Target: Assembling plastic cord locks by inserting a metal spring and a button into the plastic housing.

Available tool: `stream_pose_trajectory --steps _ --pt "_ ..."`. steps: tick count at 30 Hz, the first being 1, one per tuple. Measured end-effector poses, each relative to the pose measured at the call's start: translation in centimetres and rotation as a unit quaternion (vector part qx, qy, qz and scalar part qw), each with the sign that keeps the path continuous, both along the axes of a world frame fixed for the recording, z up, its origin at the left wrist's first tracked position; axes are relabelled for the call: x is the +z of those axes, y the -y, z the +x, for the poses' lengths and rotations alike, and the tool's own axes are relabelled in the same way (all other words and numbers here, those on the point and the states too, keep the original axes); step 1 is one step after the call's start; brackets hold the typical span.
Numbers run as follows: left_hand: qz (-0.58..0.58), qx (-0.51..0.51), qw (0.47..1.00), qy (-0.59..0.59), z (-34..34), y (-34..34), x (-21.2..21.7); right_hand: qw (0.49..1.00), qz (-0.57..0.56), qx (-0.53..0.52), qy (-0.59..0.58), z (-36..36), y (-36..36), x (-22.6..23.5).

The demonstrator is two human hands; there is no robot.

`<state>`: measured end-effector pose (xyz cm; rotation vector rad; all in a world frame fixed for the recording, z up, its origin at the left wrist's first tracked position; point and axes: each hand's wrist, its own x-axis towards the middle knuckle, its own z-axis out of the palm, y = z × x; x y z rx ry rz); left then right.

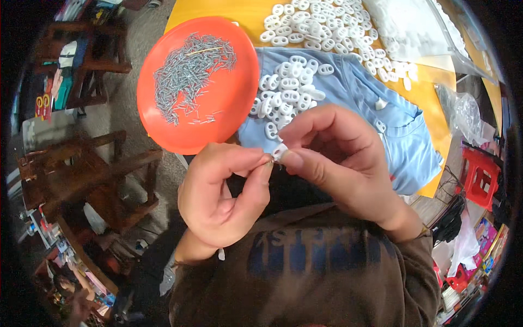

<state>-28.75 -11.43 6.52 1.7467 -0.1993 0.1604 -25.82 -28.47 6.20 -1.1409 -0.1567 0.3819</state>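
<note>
In front of my chest, my right hand (338, 158) pinches a small white oval plastic piece with holes (279, 152) between thumb and forefinger. My left hand (226, 188) meets it there, thumb and forefinger pressed together at the piece's edge; whatever they grip is too small to make out. Just beyond my fingers, a heap of like white two-hole pieces (289, 83) rests on a light blue shirt (348, 82). To the left is a red-orange plate (229, 103) bearing a pile of small, thin grey metal pieces (188, 73). A thin yellowish stick (204, 52) lies on that pile.
A larger spread of white two-hole pieces (321, 24) covers part of the yellow table (239, 13) at the back. Clear plastic bags (417, 27) lie at the back right. Wooden furniture (92, 180) stands on the left, and a red stool (480, 174) on the right.
</note>
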Motion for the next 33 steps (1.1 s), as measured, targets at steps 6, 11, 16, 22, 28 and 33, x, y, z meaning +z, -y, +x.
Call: stream_pose_trajectory --steps 6,11,16,22,28,33 --pt "-0.01 0.003 1.0 -0.01 0.02 0.49 0.0 1.0 -0.014 0.008 -0.005 -0.28 0.6 -0.12" --pt "-0.001 -0.003 1.0 -0.008 0.16 0.43 -0.29 0.998 -0.056 0.011 0.032 -0.24 0.7 -0.35" --pt "0.039 -0.016 0.999 0.007 0.24 -0.17 0.09 0.992 -0.083 0.005 0.099 -0.18 0.44 -0.24" --pt "0.016 -0.013 1.0 -0.019 0.17 -0.28 -0.15 1.0 -0.017 0.013 -0.011 -0.21 0.29 -0.16" --pt "0.001 -0.019 1.0 -0.021 0.13 -0.46 -0.39 0.998 -0.055 0.021 0.024 -0.12 0.34 -0.13" --pt "-0.018 -0.018 0.999 -0.026 0.18 -0.28 -0.3 0.999 -0.045 0.019 0.009 -0.12 0.43 -0.28"
